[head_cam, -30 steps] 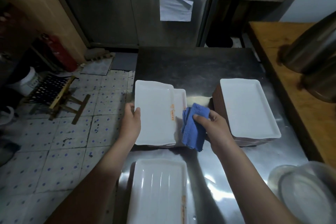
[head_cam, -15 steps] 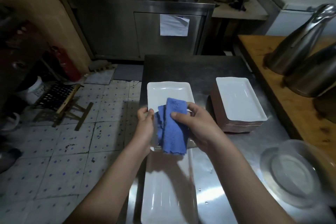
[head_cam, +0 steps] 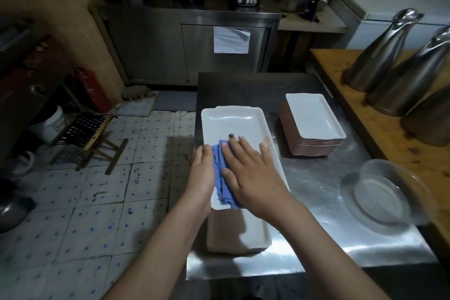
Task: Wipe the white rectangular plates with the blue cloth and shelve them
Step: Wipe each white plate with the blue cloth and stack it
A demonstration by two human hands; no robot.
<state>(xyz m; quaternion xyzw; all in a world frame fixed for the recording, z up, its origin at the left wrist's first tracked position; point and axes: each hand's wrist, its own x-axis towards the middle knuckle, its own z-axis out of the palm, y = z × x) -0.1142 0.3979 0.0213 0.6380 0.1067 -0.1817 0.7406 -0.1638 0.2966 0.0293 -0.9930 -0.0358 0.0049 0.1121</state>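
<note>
We are in the middle of the wiping, as we judge it. Our right hand (head_cam: pixel 253 175) lies flat on the blue cloth (head_cam: pixel 222 182), fingers straight and spread, and presses it on the white plate (head_cam: pixel 233 122). Our left hand (head_cam: pixel 201 173) grips the plate's left rim. The plate is glossy, with an orange mark (head_cam: pixel 266 143) at its right rim. A second plate (head_cam: pixel 241 234) waits beneath, and a stack of plates (head_cam: pixel 314 117) stands on the counter (head_cam: pixel 316 202). Nothing is shelved yet.

Dim, wide-angle warp, tabletop (head_cam: pixel 316 202) glare
</note>
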